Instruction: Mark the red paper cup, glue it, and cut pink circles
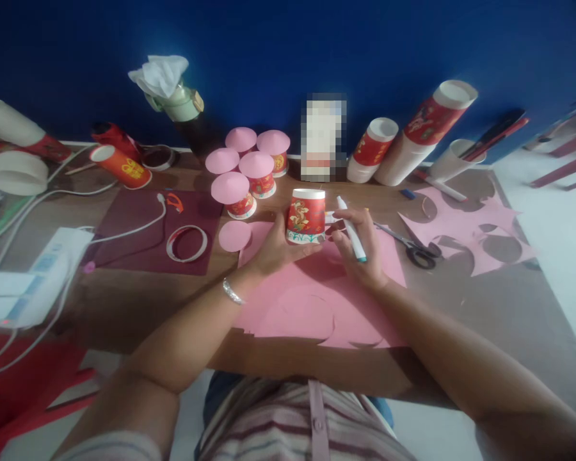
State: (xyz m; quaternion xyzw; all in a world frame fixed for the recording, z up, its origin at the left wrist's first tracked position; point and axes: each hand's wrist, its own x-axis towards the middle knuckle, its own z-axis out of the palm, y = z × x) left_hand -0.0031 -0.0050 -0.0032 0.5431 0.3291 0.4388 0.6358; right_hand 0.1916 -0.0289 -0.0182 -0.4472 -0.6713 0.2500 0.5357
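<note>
My left hand [274, 248] grips a red paper cup [306, 214] from its left side and below. The cup is upside down, and green pen marks run along its white lower band. In my right hand [365, 250] is a white marker [351, 227] with a teal end pointing down toward me. That hand is just right of the cup; whether its fingertips touch the cup I cannot tell. Under both hands lies pink paper [292, 307] with curved cuts. Left of the cup stand several red cups topped with pink paper cones [230, 187], beside a flat pink disc [235, 236].
Scissors [420, 253] and a cut-out pink sheet [470, 230] lie at right. Stacked paper cups [432, 121] and a pen holder [456, 160] stand behind. At left are a tape roll [187, 244], a power strip [52, 275] with cables, and a bottle [180, 105] topped with tissue.
</note>
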